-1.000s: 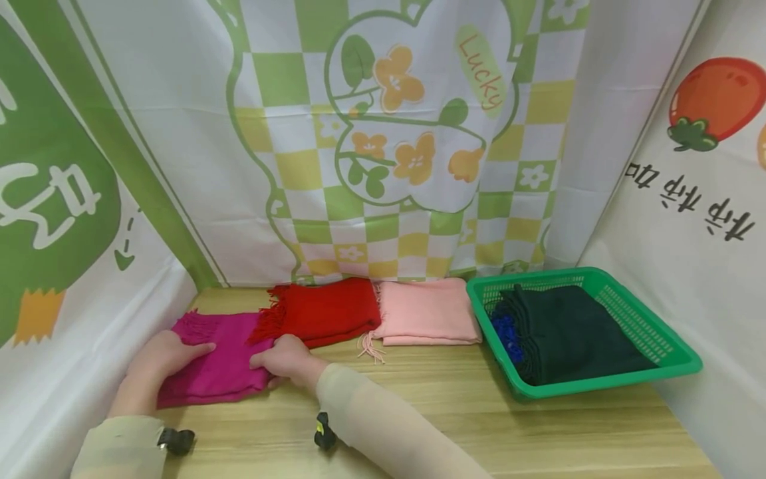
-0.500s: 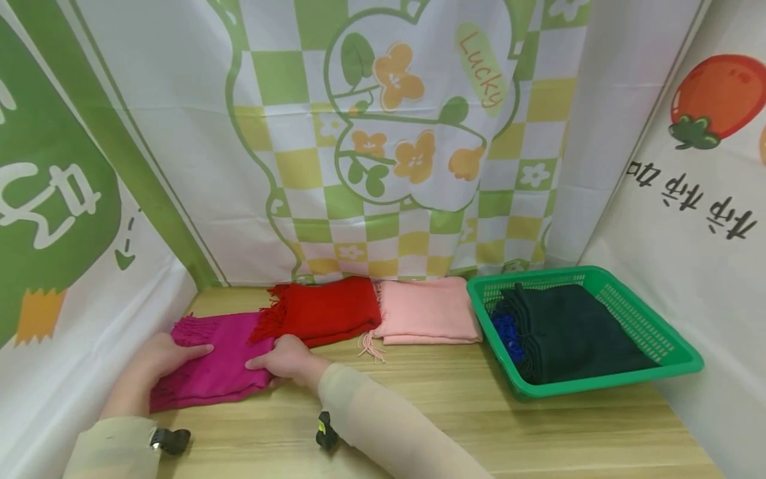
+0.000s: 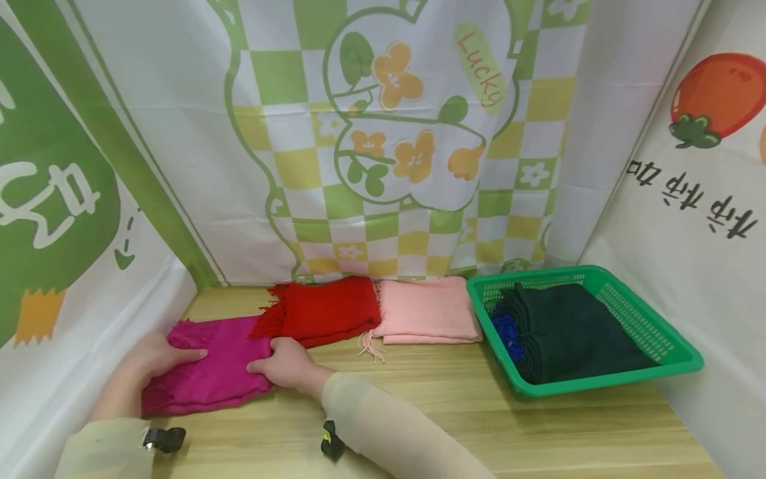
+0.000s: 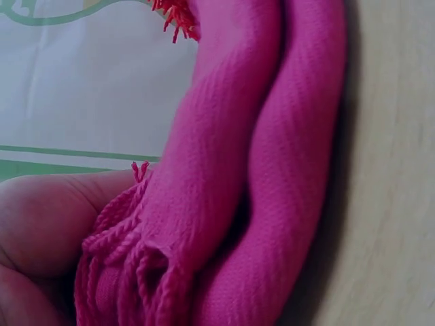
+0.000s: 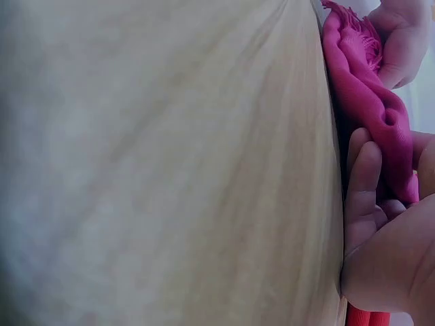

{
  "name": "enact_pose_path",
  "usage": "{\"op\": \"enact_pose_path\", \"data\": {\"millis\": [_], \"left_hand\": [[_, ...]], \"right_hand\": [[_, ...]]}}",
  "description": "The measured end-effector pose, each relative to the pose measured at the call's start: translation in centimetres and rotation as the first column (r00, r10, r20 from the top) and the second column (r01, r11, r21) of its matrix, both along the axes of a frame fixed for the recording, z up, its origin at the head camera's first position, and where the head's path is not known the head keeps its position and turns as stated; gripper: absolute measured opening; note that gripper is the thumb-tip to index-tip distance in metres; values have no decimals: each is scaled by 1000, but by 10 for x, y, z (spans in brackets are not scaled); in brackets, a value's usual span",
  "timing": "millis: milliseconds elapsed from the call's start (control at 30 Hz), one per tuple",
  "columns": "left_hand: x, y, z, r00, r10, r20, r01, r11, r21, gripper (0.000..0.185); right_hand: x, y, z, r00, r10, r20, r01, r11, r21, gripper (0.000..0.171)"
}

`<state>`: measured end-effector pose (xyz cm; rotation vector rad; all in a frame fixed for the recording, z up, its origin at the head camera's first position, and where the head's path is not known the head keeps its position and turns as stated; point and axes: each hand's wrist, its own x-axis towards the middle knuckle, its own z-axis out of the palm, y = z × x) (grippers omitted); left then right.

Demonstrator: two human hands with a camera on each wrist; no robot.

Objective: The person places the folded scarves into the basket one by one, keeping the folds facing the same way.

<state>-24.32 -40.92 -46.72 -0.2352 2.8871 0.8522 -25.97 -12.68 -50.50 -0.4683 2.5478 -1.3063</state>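
A folded magenta scarf (image 3: pixel 230 356) lies on the wooden table at the left. My left hand (image 3: pixel 149 359) grips its left end, with the thumb on top near the fringe. In the left wrist view, twisted fringe strands (image 4: pixel 122 272) hang beside the fingers, and the folded edge shows two thick layers. My right hand (image 3: pixel 292 366) holds the opposite end, thumb above; in the right wrist view its fingers (image 5: pixel 365 166) reach under the cloth. A folded red scarf (image 3: pixel 335 309) sits behind, its fringe meeting the magenta scarf's back right corner.
A folded pink scarf (image 3: pixel 431 313) lies right of the red one. Beyond it stands a green plastic basket (image 3: pixel 610 384) holding folded dark cloth (image 3: pixel 583 332) with blue fringe (image 3: pixel 507 336) at its left. Printed curtains (image 3: pixel 407 239) enclose the table's back and sides.
The magenta scarf's left end has moved left and slightly toward me along with my left hand, and the scarf looks more spread out. My right hand stays at nearly the same spot.
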Motion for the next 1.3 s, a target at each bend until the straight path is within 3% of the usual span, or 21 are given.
{"op": "enact_pose_path", "data": {"millis": [233,767,1300], "left_hand": [[0,-1,6,1000,-3,-6,4,999,40,103],[5,2,25,999,-38,-2,38,999,-31,87],[16,4,42,998,-64,-3,64,998,-24,63]], "right_hand": [[4,1,3,999,25,-46,-24,999,22,26],[15,6,2,989,97,-108,-94,995,34,26],[32,12,11,977,156,-148,-153,988,35,38]]}}
